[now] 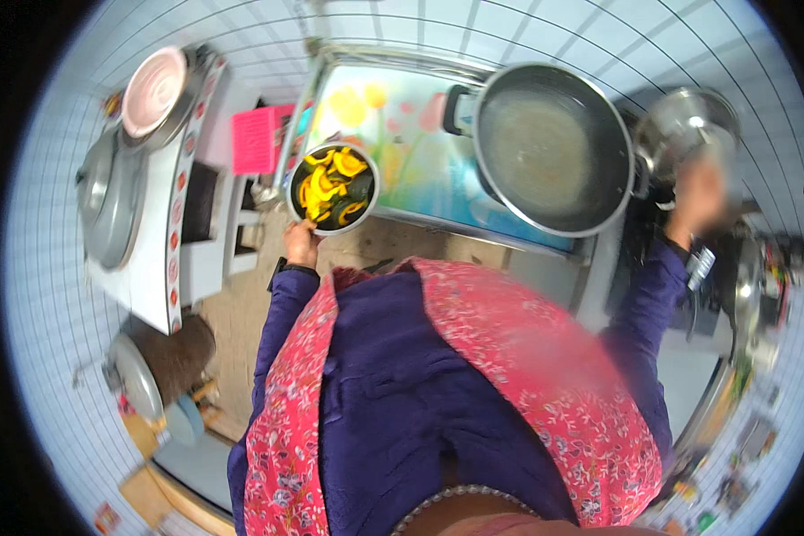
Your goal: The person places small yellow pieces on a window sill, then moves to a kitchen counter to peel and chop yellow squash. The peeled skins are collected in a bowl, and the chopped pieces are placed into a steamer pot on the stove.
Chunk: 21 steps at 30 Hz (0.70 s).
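My left hand (302,245) grips the near rim of a round bowl (376,183). Inside the bowl lie cut yellow pieces with dark green skin, looking like pumpkin (327,186). My right hand (699,200) is smeared by motion at the right, by a shiny steel pot (668,125). A blurred greyish shape lies around its fingers, and I cannot make out whether it is held. Between my hands a large dark pot (618,121) rests on the table, with a shallow, cloudy layer at its bottom.
Under the large pot is a low table with a bright flower-patterned top (411,183). A pink plastic basket (259,141) stands left of it. Further left, a white counter (143,277) carries a pink basin (154,92) and a grey lidded pot (112,201). Dark stove parts lie below my right hand.
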Each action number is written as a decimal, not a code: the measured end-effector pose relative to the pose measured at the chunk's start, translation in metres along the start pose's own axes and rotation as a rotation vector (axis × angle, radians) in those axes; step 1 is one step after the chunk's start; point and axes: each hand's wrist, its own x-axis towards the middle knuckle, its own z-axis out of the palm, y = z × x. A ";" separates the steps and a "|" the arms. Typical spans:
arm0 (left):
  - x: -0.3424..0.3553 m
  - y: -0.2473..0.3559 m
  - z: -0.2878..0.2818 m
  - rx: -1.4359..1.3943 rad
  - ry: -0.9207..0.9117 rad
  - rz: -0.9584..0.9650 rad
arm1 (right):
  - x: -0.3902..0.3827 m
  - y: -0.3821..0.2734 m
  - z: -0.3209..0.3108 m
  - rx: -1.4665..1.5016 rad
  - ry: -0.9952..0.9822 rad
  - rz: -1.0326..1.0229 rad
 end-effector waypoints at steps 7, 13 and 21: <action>0.079 -0.049 0.027 0.227 -0.093 -0.057 | -0.108 -0.136 0.028 0.827 -0.608 0.557; 0.136 -0.058 0.030 1.191 -0.477 0.300 | -0.199 -0.278 0.082 0.925 -0.991 0.558; 0.127 0.112 -0.031 0.376 -0.480 -0.047 | -0.224 -0.463 0.191 0.930 -1.352 0.554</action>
